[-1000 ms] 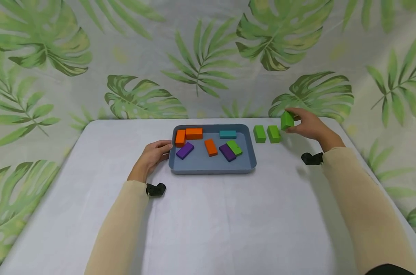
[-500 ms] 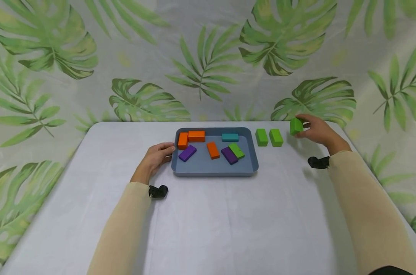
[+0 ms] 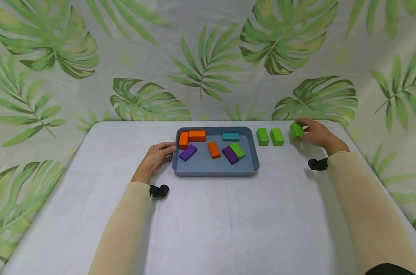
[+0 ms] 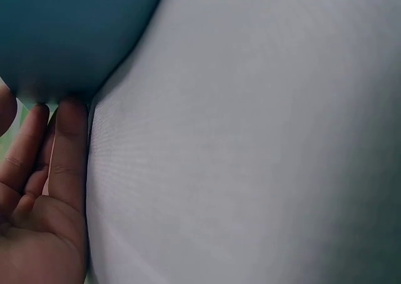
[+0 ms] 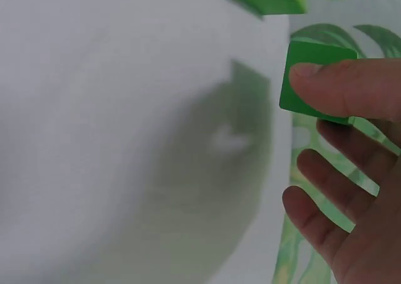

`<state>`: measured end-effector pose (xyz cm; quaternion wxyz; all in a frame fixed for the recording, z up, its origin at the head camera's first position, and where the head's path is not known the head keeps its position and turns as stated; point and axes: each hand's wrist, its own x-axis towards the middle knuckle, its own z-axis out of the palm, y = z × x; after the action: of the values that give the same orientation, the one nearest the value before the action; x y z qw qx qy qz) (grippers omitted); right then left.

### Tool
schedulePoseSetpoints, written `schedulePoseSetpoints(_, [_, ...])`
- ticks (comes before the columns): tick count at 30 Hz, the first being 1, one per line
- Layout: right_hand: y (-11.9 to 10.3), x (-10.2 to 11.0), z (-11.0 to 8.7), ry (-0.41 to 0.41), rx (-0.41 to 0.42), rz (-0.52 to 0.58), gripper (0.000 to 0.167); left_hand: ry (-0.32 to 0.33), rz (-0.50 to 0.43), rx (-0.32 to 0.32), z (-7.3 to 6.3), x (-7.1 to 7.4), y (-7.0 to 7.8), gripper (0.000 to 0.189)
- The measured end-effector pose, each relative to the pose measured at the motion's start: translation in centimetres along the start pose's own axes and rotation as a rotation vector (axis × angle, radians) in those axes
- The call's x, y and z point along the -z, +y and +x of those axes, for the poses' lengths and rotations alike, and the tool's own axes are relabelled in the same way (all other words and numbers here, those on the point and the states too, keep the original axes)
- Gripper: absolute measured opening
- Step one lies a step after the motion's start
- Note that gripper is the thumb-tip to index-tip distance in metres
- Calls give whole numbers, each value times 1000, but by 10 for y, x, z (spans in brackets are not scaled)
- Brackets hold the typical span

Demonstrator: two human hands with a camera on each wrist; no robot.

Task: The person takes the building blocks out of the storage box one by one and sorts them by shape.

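My left hand (image 3: 155,156) holds the left end of the blue-grey tray (image 3: 208,168). Its thumb is at the rim; in the left wrist view the fingertips (image 4: 72,111) meet the tray's outer wall (image 4: 69,39). Between thumb and fingers, my right hand (image 3: 316,132) pinches a green block (image 3: 296,131) just over the table's far right. The right wrist view shows the thumb across this block (image 5: 319,55), with the other fingers spread. Two more green blocks, one left (image 3: 262,136) and one right (image 3: 277,137), stand in a row beside the tray.
Inside the tray lie several orange blocks (image 3: 197,136), two purple blocks (image 3: 188,152), a teal block (image 3: 231,137) and a green block (image 3: 237,150) touching a purple one. A leaf-printed cloth (image 3: 208,57) hangs behind the white-covered table (image 3: 194,221).
My right hand has carried the green block rightward, away from the two standing green blocks, then lowered it slightly. The left hand stays at the tray. The head view has shifted a little.
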<state>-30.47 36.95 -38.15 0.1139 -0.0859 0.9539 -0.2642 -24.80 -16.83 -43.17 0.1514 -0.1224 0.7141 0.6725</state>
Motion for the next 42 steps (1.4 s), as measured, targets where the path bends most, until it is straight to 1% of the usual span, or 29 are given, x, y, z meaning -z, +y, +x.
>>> schedulePoseSetpoints(4, [3,-5,3,-13,0,-29,78,2,-2,1,0,1,0,45])
schedulePoseSetpoints(10, [5,-6,4,-19,-20,-58,79,-1,-2,3,2,0,1,46])
schedulePoseSetpoints(12, [7,-7,4,-24,-28,-55,79,-1,-1,3,2,0,1,46])
schedulePoseSetpoints(19, [15,-13,4,-3,0,-20,78,2,-5,12,1,0,0,45])
schedulePoseSetpoints(22, [13,-15,4,-20,-16,-21,80,4,-6,18,1,0,-1,45])
schedulePoseSetpoints(24, [11,-15,4,-46,-36,-24,81,1,-2,14,1,0,0,45])
schedulePoseSetpoints(27, [10,-17,6,-56,-51,-38,82,-1,0,7,1,1,0,45])
schedulePoseSetpoints(33, [14,-19,10,-51,-52,-45,81,-4,-7,4,1,1,2,45])
schedulePoseSetpoints(42, [15,-20,10,-38,-54,-30,81,1,-2,6,1,1,1,45])
